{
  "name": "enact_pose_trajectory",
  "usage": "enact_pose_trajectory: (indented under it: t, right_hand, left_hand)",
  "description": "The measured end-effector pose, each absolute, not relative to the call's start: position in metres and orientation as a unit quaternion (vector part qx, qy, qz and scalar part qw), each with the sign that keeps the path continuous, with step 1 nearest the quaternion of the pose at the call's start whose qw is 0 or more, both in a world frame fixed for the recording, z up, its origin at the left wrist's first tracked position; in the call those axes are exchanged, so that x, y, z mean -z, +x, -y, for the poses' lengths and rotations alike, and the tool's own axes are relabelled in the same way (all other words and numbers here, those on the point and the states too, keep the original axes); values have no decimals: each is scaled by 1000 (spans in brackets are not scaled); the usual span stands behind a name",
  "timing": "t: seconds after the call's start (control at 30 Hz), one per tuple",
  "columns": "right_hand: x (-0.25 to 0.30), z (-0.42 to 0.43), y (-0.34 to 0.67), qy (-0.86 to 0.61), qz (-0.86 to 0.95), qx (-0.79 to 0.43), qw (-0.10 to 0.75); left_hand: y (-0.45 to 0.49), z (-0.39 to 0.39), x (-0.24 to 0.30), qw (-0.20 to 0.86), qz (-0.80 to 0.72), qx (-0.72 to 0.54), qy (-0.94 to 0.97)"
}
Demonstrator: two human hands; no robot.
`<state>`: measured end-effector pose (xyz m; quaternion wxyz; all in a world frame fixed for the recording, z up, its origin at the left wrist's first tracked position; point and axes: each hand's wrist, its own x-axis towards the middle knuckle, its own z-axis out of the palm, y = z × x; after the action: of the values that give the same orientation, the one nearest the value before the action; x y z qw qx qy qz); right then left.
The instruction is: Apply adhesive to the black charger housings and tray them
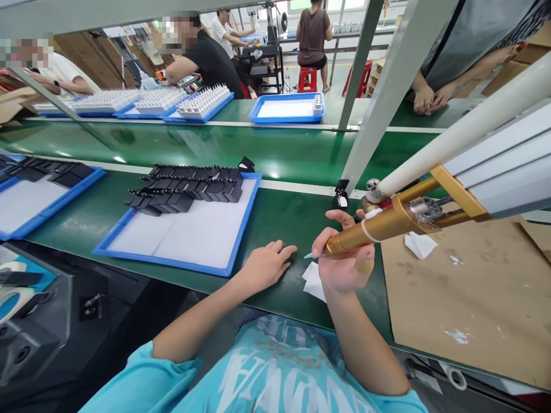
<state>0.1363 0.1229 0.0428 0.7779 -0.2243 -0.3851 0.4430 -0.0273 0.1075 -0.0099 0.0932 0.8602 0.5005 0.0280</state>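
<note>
My right hand (344, 261) is wrapped around the front of a gold dispensing gun (387, 223), which slants down from the upper right. Its thin teal nozzle (308, 256) points left, above the green bench. My left hand (267, 265) rests low over the bench, left of the nozzle, fingers bent around a small black part (283, 249) that is mostly covered. Under the nozzle lies a white scrap of paper (315, 281). Left of my left hand, a blue-rimmed tray (232, 252) carries rows of black boxy housings (185, 189) on a white liner.
A second blue tray (55, 198) with black pieces sits at far left. Brown cardboard (465, 304) covers the bench on the right. A metal post (383, 92) rises at the bench's back edge. Beyond the green belt (193, 143), several people sit near trays of white parts.
</note>
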Motion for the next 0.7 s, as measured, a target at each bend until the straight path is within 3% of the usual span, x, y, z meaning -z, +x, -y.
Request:
enact_pose_trajectory:
  t: [0.27, 0.53, 0.7]
  right_hand:
    - [-42, -122, 136, -214, 382, -441, 784]
    - [-42, -123, 137, -199, 383, -440, 788]
    - [-42, -123, 137, -197, 380, -442, 789]
  left_hand:
    - [-23, -104, 5, 99, -508, -56, 854]
    - [-13, -102, 22, 173, -538, -225, 794]
    - [-10, -99, 21, 94, -566, -120, 810]
